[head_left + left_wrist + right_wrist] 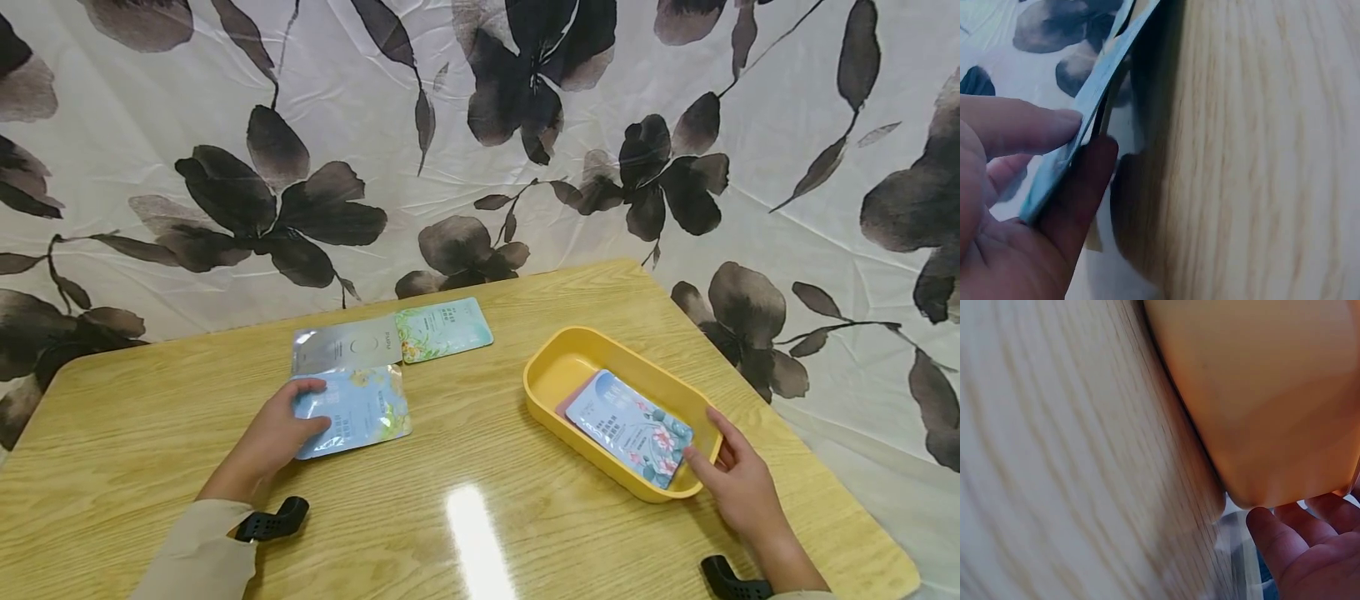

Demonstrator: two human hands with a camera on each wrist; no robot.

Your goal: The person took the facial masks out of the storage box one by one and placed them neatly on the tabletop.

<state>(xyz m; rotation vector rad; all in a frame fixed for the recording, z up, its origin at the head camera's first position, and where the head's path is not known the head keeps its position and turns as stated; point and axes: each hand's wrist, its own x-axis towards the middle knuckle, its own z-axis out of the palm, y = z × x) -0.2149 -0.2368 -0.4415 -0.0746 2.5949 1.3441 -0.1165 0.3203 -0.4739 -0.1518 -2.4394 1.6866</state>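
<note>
My left hand [273, 433] pinches the left edge of a blue sheet mask packet [356, 410] printed with yellow flowers. In the left wrist view, thumb and fingers lie on opposite faces of the thin packet [1092, 106], its edge tilted up from the wood. With my right hand [742, 483] I hold the near right end of a yellow tray [561, 367], thumb at the rim and fingers around the outside. Inside the tray lies a light blue packet [626, 425] with pink flowers, over a mostly hidden pink packet [573, 402].
Behind the blue packet, a silver packet [347, 346] and a green one [447, 327] lie side by side. All this is on a light wooden table [465, 450] with rounded corners. A floral cloth [420, 192] hangs along its far edge.
</note>
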